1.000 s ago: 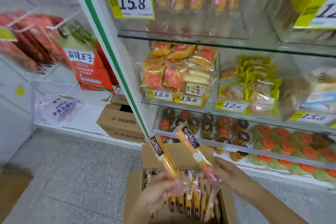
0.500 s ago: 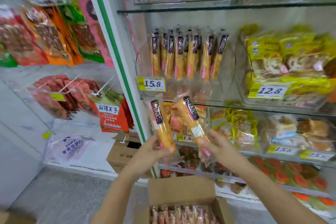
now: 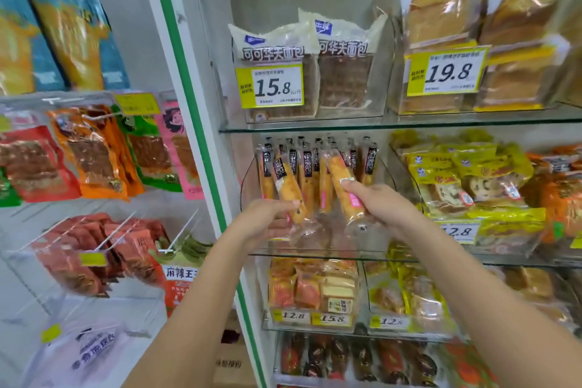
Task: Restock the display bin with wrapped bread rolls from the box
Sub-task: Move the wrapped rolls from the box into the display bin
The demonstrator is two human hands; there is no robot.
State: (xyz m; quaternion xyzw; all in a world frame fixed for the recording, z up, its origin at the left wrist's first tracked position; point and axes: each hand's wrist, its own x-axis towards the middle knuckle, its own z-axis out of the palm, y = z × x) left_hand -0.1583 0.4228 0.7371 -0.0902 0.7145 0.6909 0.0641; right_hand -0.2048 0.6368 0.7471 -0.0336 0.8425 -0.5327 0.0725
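2 rolls; left hand, right hand

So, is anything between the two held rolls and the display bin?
Nothing visible does. The left hand holds the left roll and the right hand the right roll, both at the clear display bin; the standing rolls sit behind them.

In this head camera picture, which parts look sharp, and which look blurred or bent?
Head view throughout: the 15.8 price tag reads sharply; the hanging snack packets at left are smeared; the green shelf post leans, a wide-angle bend; the clear display bin looks hazy with reflections at its front.
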